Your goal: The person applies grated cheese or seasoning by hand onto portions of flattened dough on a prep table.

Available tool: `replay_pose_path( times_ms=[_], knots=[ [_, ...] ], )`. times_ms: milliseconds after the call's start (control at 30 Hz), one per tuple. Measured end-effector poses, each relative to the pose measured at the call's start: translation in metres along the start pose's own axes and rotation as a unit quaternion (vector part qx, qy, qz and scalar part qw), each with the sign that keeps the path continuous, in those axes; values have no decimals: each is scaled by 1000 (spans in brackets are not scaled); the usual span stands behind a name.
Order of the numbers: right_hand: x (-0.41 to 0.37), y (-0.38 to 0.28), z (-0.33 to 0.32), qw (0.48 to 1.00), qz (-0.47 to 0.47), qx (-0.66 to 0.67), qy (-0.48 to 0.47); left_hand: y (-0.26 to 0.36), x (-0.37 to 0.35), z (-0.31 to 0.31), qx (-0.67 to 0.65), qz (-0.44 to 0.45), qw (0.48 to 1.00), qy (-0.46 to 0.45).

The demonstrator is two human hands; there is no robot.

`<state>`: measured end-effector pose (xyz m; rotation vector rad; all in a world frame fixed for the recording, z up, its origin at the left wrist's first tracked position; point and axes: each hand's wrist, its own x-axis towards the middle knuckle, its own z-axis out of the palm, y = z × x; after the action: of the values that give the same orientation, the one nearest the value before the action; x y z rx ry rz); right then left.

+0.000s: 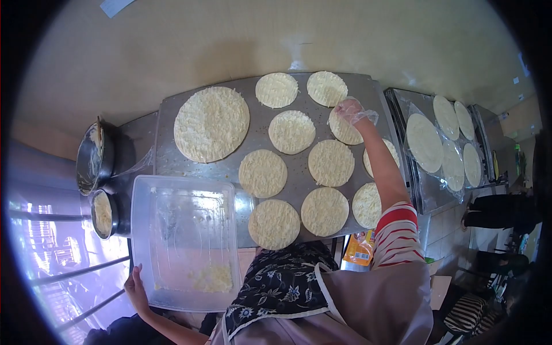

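My right hand (349, 110), in a clear plastic glove, is closed over the upper edge of a small round base (346, 129) covered with pale shreds; what its fingers hold is hidden. With fingers closed at its rim, my left hand (135, 284) grips the left side of a clear plastic tub (184, 247). Some pale shreds (214, 278) lie in the tub's near right corner. Several small topped rounds and one large round (211, 125) are spread over the metal table (253, 92).
Two metal bowls (92, 158) stand at the far left. Plain rounds (424, 142), some on plastic film, lie on another metal surface to the right. An orange packet (360, 248) is near the table's front edge. Beyond, at the right, a person in dark trousers (500, 211) stands.
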<state>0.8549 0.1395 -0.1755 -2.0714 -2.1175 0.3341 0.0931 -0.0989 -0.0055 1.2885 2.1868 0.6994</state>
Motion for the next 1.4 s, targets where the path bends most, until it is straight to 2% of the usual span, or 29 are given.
replay_pose_path(
  times_ms=[133,200,233,300,433,633,700,833,933,1000,1033,1100,1133,1200,1333,1400],
  knots=[
    [-16,-12,6,999,35,1,-10,-2,2,-1,2,14,1000,-3],
    [-24,-11,13,987,-85,-135,33,4,2,0,6,13,1000,-2],
    [-24,-10,14,987,-85,-135,33,5,2,0,8,12,1000,-1],
    [-26,-14,8,997,33,-46,-55,4,3,-1,11,18,1000,-2],
    [-36,-12,5,997,34,-6,-67,2,4,-2,6,15,1000,-5],
    [-54,0,7,999,-32,-14,10,-1,5,-3,-2,9,1000,-13],
    [-58,1,6,996,26,87,-6,2,4,-2,6,6,1000,-9],
    [-67,-3,-2,997,27,70,-13,0,4,-2,12,19,1000,-6],
    [-74,0,-4,994,71,69,-54,6,0,-2,6,1,1000,-16],
    [-81,13,3,999,-31,41,2,4,1,-1,9,7,1000,-12],
    [-82,19,4,999,-31,41,2,2,1,-1,10,14,1000,-8],
    [-88,15,-11,997,57,34,-28,-1,2,-1,7,17,1000,-10],
    [-89,12,-17,997,58,34,-28,-2,2,-2,4,20,1000,-11],
    [-88,10,-24,991,120,16,-60,1,0,-1,2,16,1000,-11],
    [-94,19,-27,995,86,-21,-42,5,-2,0,-1,12,1000,-12],
    [-94,38,-16,994,85,62,15,8,-4,0,-5,8,1000,-12]
  ],
)
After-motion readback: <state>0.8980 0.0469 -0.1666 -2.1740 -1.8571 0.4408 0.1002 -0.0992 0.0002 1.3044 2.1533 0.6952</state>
